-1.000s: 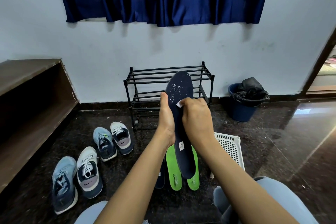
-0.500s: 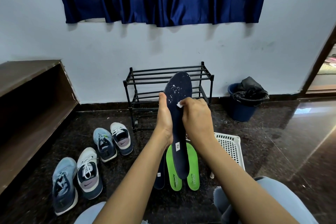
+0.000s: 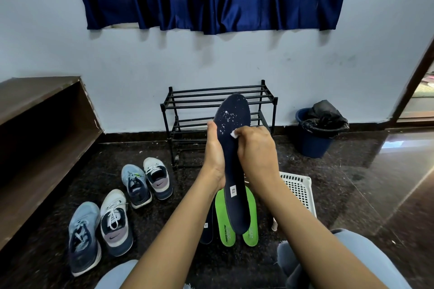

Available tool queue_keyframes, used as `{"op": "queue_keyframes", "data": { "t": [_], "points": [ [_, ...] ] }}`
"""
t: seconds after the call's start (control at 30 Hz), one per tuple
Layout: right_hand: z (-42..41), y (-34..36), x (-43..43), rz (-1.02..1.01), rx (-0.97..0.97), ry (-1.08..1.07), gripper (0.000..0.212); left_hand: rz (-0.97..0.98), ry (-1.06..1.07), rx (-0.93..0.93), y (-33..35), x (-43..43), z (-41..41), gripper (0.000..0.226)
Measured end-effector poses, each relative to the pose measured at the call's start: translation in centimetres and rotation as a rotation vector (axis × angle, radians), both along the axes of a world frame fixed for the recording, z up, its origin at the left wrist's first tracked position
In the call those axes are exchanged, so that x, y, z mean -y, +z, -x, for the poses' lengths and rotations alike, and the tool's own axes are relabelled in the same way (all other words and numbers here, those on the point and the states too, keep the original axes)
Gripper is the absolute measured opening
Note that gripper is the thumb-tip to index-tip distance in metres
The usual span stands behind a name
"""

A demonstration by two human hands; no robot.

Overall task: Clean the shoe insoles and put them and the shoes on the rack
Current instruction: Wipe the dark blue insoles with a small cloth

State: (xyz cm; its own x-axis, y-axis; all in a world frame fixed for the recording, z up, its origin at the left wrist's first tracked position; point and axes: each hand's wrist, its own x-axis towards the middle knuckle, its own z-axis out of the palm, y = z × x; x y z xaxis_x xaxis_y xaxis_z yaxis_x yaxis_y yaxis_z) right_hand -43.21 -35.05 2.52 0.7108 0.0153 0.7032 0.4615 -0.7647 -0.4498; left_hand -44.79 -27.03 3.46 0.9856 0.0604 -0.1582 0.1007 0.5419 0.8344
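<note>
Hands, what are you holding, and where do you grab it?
The left hand grips the dark blue insole by its left edge, about midway up. The right hand pinches a small white wad against the insole's speckled face.

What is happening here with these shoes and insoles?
A person holds a dark blue insole in the left hand and rubs its white specks with a small white wipe pinched in the right hand. Two green insoles and another dark insole lie on the floor. Four shoes stand left of the black rack.

Shoes (image 3: 122, 209) left of rack (image 3: 218, 110) — bin (image 3: 317, 134) right (floor).
</note>
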Motion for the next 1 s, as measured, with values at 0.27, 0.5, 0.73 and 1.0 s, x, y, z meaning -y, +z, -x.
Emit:
{"op": "queue_keyframes", "data": {
  "t": [0.27, 0.5, 0.73, 1.0],
  "points": [
    [1.8, -1.8, -1.9, 0.140, -0.062, 0.103, 0.020, -0.031, 0.073, 0.005, -0.2, -1.0, -0.4, 0.065],
    [-0.4, 0.0, 0.5, 0.002, -0.109, -0.053, 0.021, -0.013, -0.010, -0.022, -0.3, 0.0, -0.2, 0.071],
    [0.7, -0.8, -0.6, 0.096, -0.071, 0.023, 0.020, -0.020, 0.005, -0.005, -0.4, -0.6, -0.3, 0.068],
    [0.9, -1.1, -1.0, 0.130, -0.081, 0.103, 0.020, -0.007, 0.001, -0.044, -0.7, -1.1, 0.0, 0.067]
  ]
}}
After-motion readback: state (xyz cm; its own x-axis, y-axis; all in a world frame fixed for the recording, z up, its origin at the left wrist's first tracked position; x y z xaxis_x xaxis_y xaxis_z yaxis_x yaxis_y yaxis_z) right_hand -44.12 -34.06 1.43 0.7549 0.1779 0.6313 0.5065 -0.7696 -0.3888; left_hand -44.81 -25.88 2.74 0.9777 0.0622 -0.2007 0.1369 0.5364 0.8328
